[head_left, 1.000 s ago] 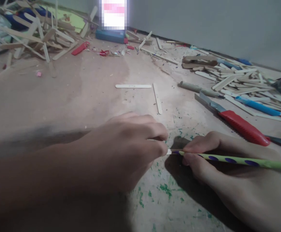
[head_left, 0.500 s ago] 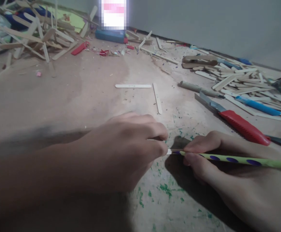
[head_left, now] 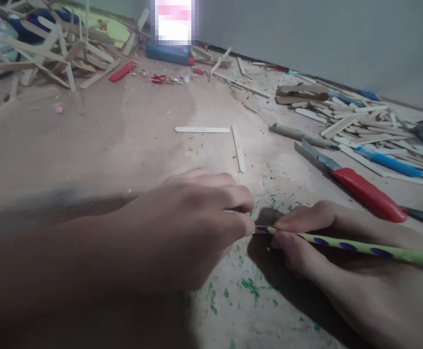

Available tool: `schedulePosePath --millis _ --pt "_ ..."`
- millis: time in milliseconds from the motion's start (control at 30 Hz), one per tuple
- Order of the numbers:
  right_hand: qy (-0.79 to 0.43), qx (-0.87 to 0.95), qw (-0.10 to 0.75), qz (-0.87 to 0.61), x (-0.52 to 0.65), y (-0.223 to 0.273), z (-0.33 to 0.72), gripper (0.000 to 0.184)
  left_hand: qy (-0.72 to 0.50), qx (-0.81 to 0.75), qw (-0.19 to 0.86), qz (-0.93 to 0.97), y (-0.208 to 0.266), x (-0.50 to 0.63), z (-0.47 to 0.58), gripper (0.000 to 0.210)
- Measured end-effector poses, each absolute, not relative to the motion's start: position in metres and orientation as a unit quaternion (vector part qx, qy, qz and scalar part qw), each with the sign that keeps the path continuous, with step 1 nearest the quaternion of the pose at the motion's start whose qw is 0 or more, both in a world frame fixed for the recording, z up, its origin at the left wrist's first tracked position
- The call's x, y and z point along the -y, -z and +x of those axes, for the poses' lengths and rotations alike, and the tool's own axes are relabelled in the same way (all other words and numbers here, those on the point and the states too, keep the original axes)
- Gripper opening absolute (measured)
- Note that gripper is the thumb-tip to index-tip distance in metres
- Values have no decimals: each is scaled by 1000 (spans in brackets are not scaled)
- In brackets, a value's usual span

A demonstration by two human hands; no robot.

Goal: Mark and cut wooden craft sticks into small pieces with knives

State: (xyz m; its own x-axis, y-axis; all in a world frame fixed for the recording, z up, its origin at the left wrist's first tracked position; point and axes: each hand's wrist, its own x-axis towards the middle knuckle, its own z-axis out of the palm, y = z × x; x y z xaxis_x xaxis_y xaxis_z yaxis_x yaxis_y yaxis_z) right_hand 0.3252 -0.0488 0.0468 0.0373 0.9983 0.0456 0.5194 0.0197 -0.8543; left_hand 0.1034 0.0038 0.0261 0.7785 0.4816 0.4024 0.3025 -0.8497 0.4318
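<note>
Worn surface point(head_left: 124, 145), paint-flecked. Right hand point(head_left: 342, 261) pinches a light, stiff dotted pencil point(head_left: 360, 247) near its tip; left hand point(head_left: 189, 228), grip pressed together, pinches something hidden.

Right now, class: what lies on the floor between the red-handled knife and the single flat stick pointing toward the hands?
In the head view, only bare floor with green flecks separates the red-handled knife from the flat stick.

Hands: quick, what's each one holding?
Left hand: closed, fingertips pinching something hidden at the pencil's tip.
Right hand: closed on the green purple-dotted pencil.
</note>
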Motion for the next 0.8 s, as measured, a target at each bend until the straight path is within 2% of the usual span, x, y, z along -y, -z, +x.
schedulePosePath --millis 800 --pt "-305 630 357 -619 48 -45 325 15 -265 -204 175 926 -27 -5 103 24"
